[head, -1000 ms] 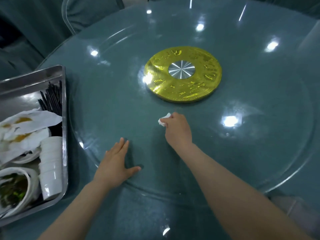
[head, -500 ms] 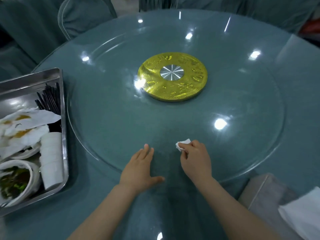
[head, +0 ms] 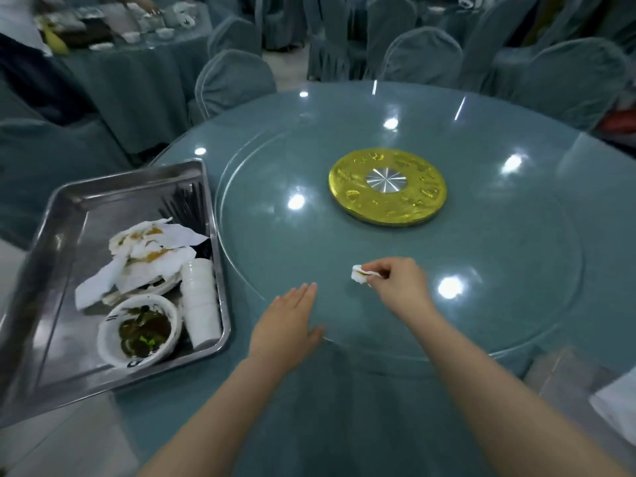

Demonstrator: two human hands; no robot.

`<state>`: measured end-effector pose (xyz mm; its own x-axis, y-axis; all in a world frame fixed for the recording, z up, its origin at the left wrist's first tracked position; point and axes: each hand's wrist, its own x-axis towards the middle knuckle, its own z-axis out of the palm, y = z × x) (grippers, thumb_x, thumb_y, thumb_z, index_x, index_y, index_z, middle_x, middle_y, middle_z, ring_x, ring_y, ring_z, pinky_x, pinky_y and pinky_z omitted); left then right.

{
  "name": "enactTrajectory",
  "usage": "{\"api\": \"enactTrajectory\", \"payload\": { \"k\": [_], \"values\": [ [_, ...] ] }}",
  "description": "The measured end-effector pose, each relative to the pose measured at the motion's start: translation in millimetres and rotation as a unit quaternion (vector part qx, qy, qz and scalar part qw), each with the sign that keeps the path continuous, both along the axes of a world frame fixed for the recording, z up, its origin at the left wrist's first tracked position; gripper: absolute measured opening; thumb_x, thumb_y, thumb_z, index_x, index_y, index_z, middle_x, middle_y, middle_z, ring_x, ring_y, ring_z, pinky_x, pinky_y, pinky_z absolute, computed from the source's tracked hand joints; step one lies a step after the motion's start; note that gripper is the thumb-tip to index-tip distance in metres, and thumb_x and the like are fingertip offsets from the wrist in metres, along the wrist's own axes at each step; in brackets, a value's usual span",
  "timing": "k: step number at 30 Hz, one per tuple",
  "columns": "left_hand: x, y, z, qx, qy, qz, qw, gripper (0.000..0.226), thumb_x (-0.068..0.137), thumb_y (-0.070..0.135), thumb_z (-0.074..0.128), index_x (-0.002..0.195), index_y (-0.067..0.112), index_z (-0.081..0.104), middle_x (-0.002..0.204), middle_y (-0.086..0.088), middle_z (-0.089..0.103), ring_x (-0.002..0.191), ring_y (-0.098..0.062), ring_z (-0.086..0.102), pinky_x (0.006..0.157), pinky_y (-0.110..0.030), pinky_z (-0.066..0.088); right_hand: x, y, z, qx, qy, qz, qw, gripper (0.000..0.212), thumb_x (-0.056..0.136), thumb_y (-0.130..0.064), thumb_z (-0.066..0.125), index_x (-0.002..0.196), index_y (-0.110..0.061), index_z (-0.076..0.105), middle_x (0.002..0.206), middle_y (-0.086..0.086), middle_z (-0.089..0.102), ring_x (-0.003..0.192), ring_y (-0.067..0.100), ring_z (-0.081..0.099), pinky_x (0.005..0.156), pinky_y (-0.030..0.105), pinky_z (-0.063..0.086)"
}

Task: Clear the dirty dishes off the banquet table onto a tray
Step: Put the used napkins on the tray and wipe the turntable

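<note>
A: What is held, and where?

B: A small crumpled white tissue [head: 359, 274], stained brownish on top, is pinched between thumb and fingertips of the right hand [head: 401, 287]. It is kept just above the glass turntable [head: 481, 270], near its front edge; whether the glass is touched cannot be told.

A: And the left hand [head: 287, 327]?

B: It is laid flat with straight fingers on the turntable's near rim, palm down, nothing being held. The two hands are seen near each other but apart.

A: Where is the tray [head: 44, 270]?

B: A steel tray is set at the left edge of the bench [head: 344, 407], partly overhanging it. It is loaded with soiled napkins [head: 151, 249] piled over plates, black chopsticks [head: 187, 208] at its far right corner, a stack of white cups [head: 199, 301] lying on its side along the right wall, and a white bowl [head: 137, 330] with dark leftovers at the front.

A: What else is seen on the bench?

B: A gold disc [head: 387, 187] with a silver hub is seen under the glass at the centre. Something white [head: 616, 401] is seen at the right edge. Covered chairs [head: 234, 80] are ranged around, and another table [head: 137, 39] with dishes is visible far left.
</note>
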<state>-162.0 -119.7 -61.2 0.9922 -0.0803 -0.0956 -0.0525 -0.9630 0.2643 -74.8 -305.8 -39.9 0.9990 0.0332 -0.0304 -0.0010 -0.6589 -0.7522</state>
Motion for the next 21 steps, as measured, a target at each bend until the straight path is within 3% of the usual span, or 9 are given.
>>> {"api": "enactTrajectory", "payload": {
  "k": [3, 5, 9, 13, 18, 21],
  "values": [
    [-24.4, 54.4, 22.4, -0.029, -0.033, 0.046, 0.998, 0.066, 0.096, 0.037, 0.043, 0.152, 0.021, 0.012, 0.157, 0.004, 0.022, 0.142, -0.014, 0.024, 0.115, -0.029, 0.017, -18.7, 53.6, 17.4, 0.030, 0.000, 0.012, 0.999, 0.018, 0.077, -0.009, 0.070, 0.086, -0.022, 0.078, 0.069, -0.013, 0.065, 0.059, -0.006, 0.054, 0.053, 0.006, 0.036],
    [-42.1, 89.2, 36.0, -0.051, -0.045, 0.079, 0.995, 0.063, 0.095, 0.024, 0.040, 0.152, 0.024, 0.012, 0.156, 0.005, 0.025, 0.138, -0.018, 0.031, 0.108, -0.032, 0.028, -32.3, 88.4, 26.9, 0.047, 0.004, 0.022, 0.999, 0.018, 0.075, -0.010, 0.071, 0.083, -0.025, 0.077, 0.067, -0.015, 0.064, 0.064, 0.003, 0.059, 0.056, 0.013, 0.039],
    [-79.8, 155.8, 56.9, -0.068, -0.047, 0.136, 0.987, 0.075, 0.089, 0.008, 0.038, 0.152, 0.028, 0.002, 0.153, 0.000, 0.031, 0.129, -0.024, 0.041, 0.098, -0.034, 0.038, -53.0, 166.6, 50.9, 0.070, -0.001, 0.050, 0.996, 0.017, 0.074, -0.013, 0.071, 0.081, -0.027, 0.076, 0.065, -0.017, 0.064, 0.061, 0.000, 0.056, 0.054, 0.013, 0.039],
    [-112.7, 216.8, 69.8, -0.068, -0.066, 0.164, 0.982, 0.071, 0.092, 0.012, 0.038, 0.152, 0.027, 0.003, 0.151, -0.001, 0.034, 0.125, -0.026, 0.046, 0.088, -0.036, 0.044, -76.2, 239.6, 73.9, 0.113, -0.015, 0.082, 0.990, 0.014, 0.075, -0.012, 0.073, 0.079, -0.026, 0.073, 0.066, -0.015, 0.064, 0.060, -0.001, 0.056, 0.058, 0.014, 0.039],
    [-128.7, 273.6, 79.7, -0.107, -0.103, 0.191, 0.970, 0.065, 0.096, 0.023, 0.040, 0.151, 0.030, 0.006, 0.155, 0.006, 0.029, 0.135, -0.020, 0.037, 0.100, -0.038, 0.042, -88.5, 292.6, 85.5, 0.082, -0.017, 0.111, 0.990, 0.012, 0.078, -0.013, 0.073, 0.083, -0.024, 0.074, 0.072, -0.011, 0.065, 0.064, 0.001, 0.056, 0.056, 0.009, 0.038],
    [-128.4, 292.1, 85.3, -0.128, -0.141, 0.191, 0.963, 0.060, 0.096, 0.027, 0.043, 0.149, 0.033, 0.014, 0.151, 0.009, 0.035, 0.130, -0.017, 0.042, 0.094, -0.034, 0.044, -81.0, 306.1, 89.7, 0.061, -0.032, 0.116, 0.991, 0.015, 0.078, -0.013, 0.073, 0.078, -0.028, 0.071, 0.069, -0.011, 0.061, 0.062, 0.001, 0.053, 0.052, 0.005, 0.037]
  ]
}}
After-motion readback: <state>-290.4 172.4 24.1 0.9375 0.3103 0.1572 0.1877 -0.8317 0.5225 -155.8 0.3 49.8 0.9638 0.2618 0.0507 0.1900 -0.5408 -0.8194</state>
